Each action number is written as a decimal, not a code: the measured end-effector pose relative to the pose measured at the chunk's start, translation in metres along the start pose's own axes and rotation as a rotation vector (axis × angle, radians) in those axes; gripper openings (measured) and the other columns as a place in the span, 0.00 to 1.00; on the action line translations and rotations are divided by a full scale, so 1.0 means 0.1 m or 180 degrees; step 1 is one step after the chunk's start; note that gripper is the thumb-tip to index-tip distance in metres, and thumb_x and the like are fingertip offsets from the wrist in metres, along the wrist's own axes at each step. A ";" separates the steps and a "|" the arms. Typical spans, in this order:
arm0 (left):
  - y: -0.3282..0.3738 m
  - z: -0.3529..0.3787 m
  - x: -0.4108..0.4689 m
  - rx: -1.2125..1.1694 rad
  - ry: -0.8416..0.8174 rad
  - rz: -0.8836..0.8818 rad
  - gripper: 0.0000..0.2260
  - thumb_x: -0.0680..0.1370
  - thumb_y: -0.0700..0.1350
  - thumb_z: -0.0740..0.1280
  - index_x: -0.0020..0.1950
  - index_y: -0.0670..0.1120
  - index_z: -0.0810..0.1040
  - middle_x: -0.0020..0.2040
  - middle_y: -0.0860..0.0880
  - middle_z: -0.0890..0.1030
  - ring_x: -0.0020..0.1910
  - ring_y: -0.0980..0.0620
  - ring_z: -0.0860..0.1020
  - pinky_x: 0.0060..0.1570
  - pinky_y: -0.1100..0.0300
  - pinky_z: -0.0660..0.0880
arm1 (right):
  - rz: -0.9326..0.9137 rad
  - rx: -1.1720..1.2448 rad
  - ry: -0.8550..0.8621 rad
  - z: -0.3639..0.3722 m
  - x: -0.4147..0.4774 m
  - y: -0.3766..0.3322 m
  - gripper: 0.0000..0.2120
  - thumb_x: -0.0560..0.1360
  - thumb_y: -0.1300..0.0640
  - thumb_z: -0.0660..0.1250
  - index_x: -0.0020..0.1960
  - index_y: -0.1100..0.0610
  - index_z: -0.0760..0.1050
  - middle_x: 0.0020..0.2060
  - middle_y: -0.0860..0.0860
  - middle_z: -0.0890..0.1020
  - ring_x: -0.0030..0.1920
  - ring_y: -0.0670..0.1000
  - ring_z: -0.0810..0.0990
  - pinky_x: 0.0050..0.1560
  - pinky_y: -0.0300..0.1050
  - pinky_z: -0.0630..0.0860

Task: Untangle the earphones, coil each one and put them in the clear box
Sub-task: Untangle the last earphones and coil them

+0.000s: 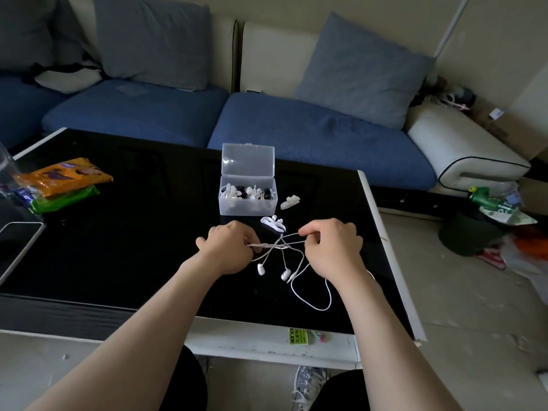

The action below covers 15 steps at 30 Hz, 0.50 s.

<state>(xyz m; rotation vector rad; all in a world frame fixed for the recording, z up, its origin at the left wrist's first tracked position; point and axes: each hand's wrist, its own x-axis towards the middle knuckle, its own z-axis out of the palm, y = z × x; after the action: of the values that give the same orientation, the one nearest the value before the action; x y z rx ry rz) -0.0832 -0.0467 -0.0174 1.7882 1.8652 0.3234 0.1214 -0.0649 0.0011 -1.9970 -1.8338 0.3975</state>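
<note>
1. white earphones (281,246) are held just above the black table (133,247), in front of the clear box (248,207), near it but not touching.
2. box lid stands open. several coiled sets, white and black, are already inside.
3. left hand (228,247): fingers curled, pinching a bundle of strands on the left of the crossing.
4. right hand (332,247): thumb and forefinger pinching strands on the right. the cable looks taut between the hands.
5. two earbuds (261,269) hang below the crossing. a slack loop (321,309) lies on the table by the right wrist.
6. my read: this is the untangle step. coiling and boxing of this set are not yet done.
7. don't pull the hands further apart, as that likely cinches the crossing. ease off and spread the strands to open it.
8. then feed one earbud end back through the gap. a short free end passes through more easily than the long loop.
9. keep the slack away from the small white clip (272,223) just behind the hands, since it could snag.
10. can't tell how many strands actually cross, so go slowly.
</note>
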 end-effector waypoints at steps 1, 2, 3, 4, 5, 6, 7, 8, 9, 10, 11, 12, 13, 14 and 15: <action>0.03 0.02 -0.01 0.0098 -0.0028 0.0009 0.15 0.77 0.41 0.63 0.48 0.61 0.84 0.52 0.56 0.79 0.58 0.46 0.70 0.57 0.47 0.61 | 0.0061 -0.0113 -0.0146 0.01 0.01 0.01 0.15 0.84 0.57 0.64 0.66 0.43 0.80 0.55 0.46 0.85 0.62 0.58 0.74 0.61 0.54 0.68; 0.05 0.03 -0.01 0.0153 -0.0067 0.0009 0.16 0.78 0.41 0.63 0.49 0.61 0.85 0.55 0.55 0.79 0.59 0.46 0.68 0.56 0.47 0.60 | 0.0146 -0.0153 -0.0309 0.03 0.01 0.01 0.17 0.84 0.56 0.64 0.71 0.45 0.76 0.57 0.49 0.84 0.64 0.58 0.74 0.63 0.55 0.68; 0.07 0.04 0.00 0.0170 -0.0100 0.0009 0.15 0.78 0.42 0.64 0.50 0.61 0.86 0.57 0.54 0.77 0.60 0.45 0.66 0.56 0.47 0.59 | 0.0250 -0.0185 -0.0458 0.04 0.01 0.01 0.18 0.85 0.55 0.64 0.73 0.46 0.73 0.59 0.51 0.83 0.66 0.59 0.75 0.65 0.56 0.68; 0.07 0.05 0.00 0.0171 -0.0122 0.0012 0.12 0.79 0.44 0.66 0.51 0.60 0.86 0.59 0.53 0.74 0.62 0.44 0.66 0.57 0.47 0.60 | 0.0344 -0.0245 -0.0577 0.05 0.01 0.00 0.17 0.85 0.55 0.64 0.73 0.47 0.74 0.61 0.52 0.83 0.67 0.60 0.75 0.66 0.56 0.68; 0.07 0.05 0.01 0.0180 -0.0129 0.0023 0.09 0.80 0.47 0.69 0.52 0.60 0.86 0.60 0.52 0.71 0.64 0.43 0.66 0.58 0.48 0.60 | 0.0416 -0.0324 -0.0661 0.04 0.00 -0.01 0.15 0.84 0.56 0.64 0.70 0.48 0.76 0.61 0.53 0.82 0.67 0.61 0.75 0.66 0.56 0.69; 0.08 0.06 0.02 0.0179 -0.0113 0.0027 0.07 0.80 0.50 0.70 0.54 0.60 0.86 0.62 0.52 0.69 0.66 0.42 0.66 0.58 0.48 0.61 | 0.0485 -0.0385 -0.0718 0.03 -0.01 -0.01 0.14 0.83 0.57 0.64 0.67 0.49 0.79 0.61 0.54 0.82 0.66 0.62 0.75 0.66 0.56 0.70; 0.08 0.06 0.02 0.0185 -0.0071 0.0025 0.07 0.79 0.51 0.71 0.55 0.60 0.86 0.63 0.51 0.68 0.66 0.42 0.65 0.58 0.48 0.61 | 0.0544 -0.0396 -0.0756 0.01 -0.02 -0.02 0.13 0.83 0.58 0.65 0.64 0.50 0.81 0.61 0.54 0.82 0.65 0.62 0.76 0.65 0.55 0.71; 0.09 0.07 0.02 0.0190 -0.0017 0.0029 0.07 0.79 0.51 0.71 0.55 0.60 0.86 0.64 0.51 0.68 0.66 0.42 0.65 0.58 0.49 0.61 | 0.0592 -0.0354 -0.0767 -0.01 -0.03 -0.03 0.13 0.83 0.59 0.65 0.64 0.51 0.82 0.61 0.54 0.82 0.63 0.61 0.77 0.62 0.53 0.73; 0.09 0.07 0.03 0.0195 0.0046 0.0036 0.08 0.78 0.51 0.71 0.55 0.60 0.86 0.66 0.50 0.68 0.67 0.42 0.65 0.58 0.49 0.61 | 0.0627 -0.0246 -0.0763 -0.03 -0.04 -0.03 0.13 0.83 0.60 0.64 0.64 0.52 0.82 0.61 0.54 0.82 0.59 0.59 0.80 0.56 0.50 0.75; 0.09 0.08 0.04 0.0205 0.0114 0.0038 0.08 0.78 0.50 0.70 0.55 0.60 0.87 0.68 0.50 0.68 0.67 0.41 0.65 0.58 0.50 0.60 | 0.0650 -0.0076 -0.0766 -0.03 -0.03 -0.02 0.13 0.83 0.61 0.64 0.63 0.53 0.83 0.60 0.54 0.82 0.53 0.55 0.81 0.46 0.45 0.74; 0.08 0.09 0.05 0.0222 0.0173 0.0030 0.09 0.78 0.49 0.69 0.55 0.59 0.87 0.69 0.50 0.68 0.68 0.41 0.65 0.57 0.50 0.59 | 0.0654 0.0093 -0.0803 -0.02 -0.02 0.00 0.14 0.82 0.63 0.63 0.61 0.55 0.84 0.57 0.54 0.83 0.46 0.52 0.79 0.38 0.40 0.72; 0.07 0.10 0.07 0.0231 0.0210 0.0006 0.10 0.78 0.48 0.68 0.55 0.59 0.86 0.70 0.49 0.69 0.67 0.39 0.65 0.57 0.50 0.59 | 0.0651 0.0206 -0.0849 0.00 -0.01 0.02 0.13 0.81 0.65 0.62 0.56 0.56 0.84 0.53 0.54 0.82 0.41 0.50 0.77 0.32 0.37 0.69; 0.06 0.11 0.08 0.0225 0.0232 -0.0043 0.10 0.78 0.48 0.67 0.55 0.59 0.86 0.69 0.48 0.69 0.66 0.38 0.66 0.57 0.50 0.59 | 0.0661 0.0217 -0.0905 0.03 0.01 0.04 0.12 0.80 0.66 0.61 0.47 0.56 0.82 0.46 0.53 0.81 0.36 0.49 0.74 0.29 0.37 0.67; 0.05 0.11 0.08 0.0191 0.0237 -0.0109 0.11 0.78 0.47 0.66 0.55 0.59 0.86 0.68 0.47 0.69 0.64 0.37 0.67 0.58 0.50 0.61 | 0.0702 0.0175 -0.0981 0.06 0.02 0.06 0.13 0.79 0.67 0.60 0.40 0.55 0.76 0.40 0.52 0.77 0.32 0.49 0.71 0.27 0.38 0.65; 0.05 0.12 0.09 0.0150 0.0225 -0.0172 0.11 0.78 0.47 0.66 0.55 0.59 0.85 0.68 0.46 0.69 0.63 0.36 0.68 0.58 0.49 0.62 | 0.0770 0.0092 -0.1085 0.08 0.03 0.07 0.12 0.78 0.67 0.60 0.38 0.55 0.70 0.37 0.51 0.73 0.31 0.50 0.69 0.28 0.40 0.65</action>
<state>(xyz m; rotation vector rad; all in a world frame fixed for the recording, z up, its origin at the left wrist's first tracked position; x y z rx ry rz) -0.0723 -0.0397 -0.0260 1.7747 1.9819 0.3291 0.1243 -0.0615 -0.0096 -2.2482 -1.7595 0.8783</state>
